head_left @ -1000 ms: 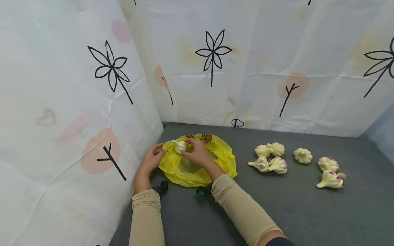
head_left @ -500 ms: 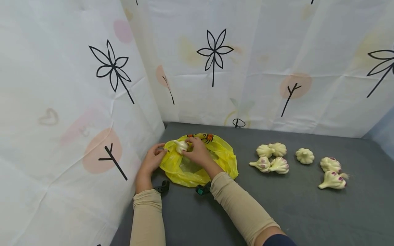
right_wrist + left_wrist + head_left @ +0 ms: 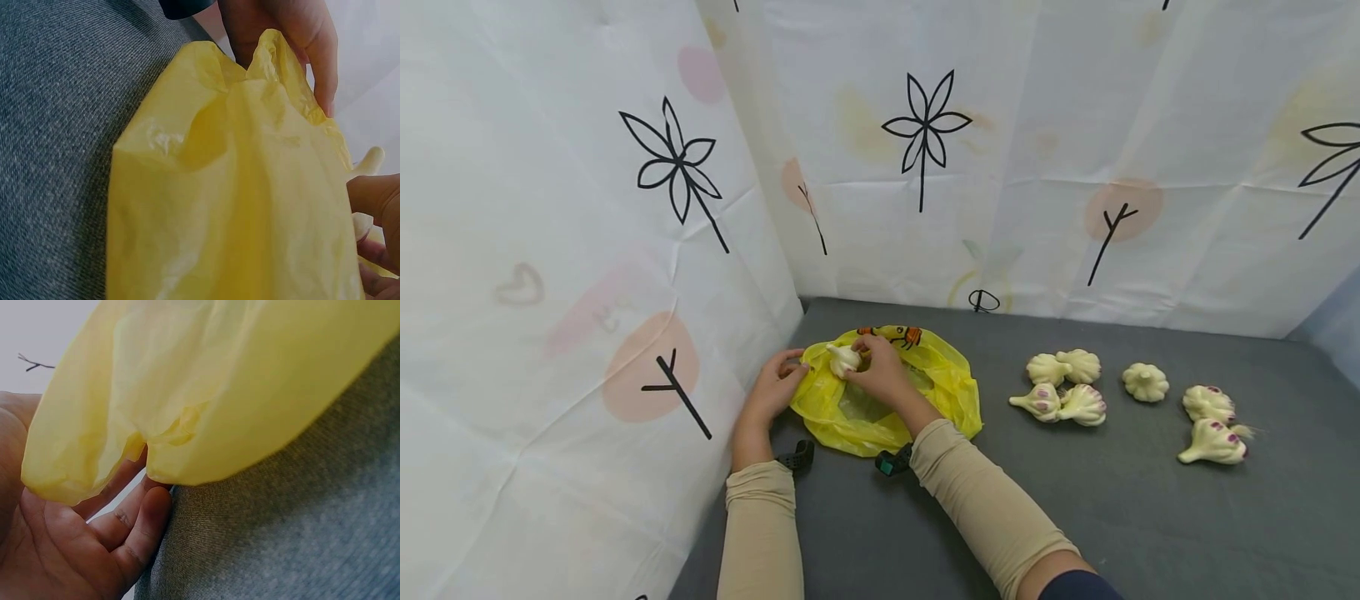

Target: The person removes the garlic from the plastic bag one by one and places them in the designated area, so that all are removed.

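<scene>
A yellow plastic bag (image 3: 958, 396) lies with its mouth spread on the grey table. My left hand (image 3: 772, 387) holds its left rim, thumb over the edge; in the left wrist view its fingers (image 3: 147, 515) bend beneath the yellow film. Over the bag's left part, my right hand (image 3: 883, 371) pinches a garlic bulb (image 3: 843, 359) between thumb and fingers, stem toward the upper left. In the right wrist view the bag (image 3: 231, 187) hides much of that bulb, and only its pale stem (image 3: 370, 161) and a bit of its body show.
To the right, several garlic bulbs (image 3: 1081, 405) sit in a cluster. A single bulb (image 3: 1146, 382) stands beside them, and two more bulbs (image 3: 1213, 442) lie farther right. White patterned cloth (image 3: 1015, 167) rises behind and at the left of the table (image 3: 970, 533).
The view has shifted slightly, so everything appears a little farther right. Both hands keep their grips, with the garlic bulb held at nearly the same spot over the bag.
</scene>
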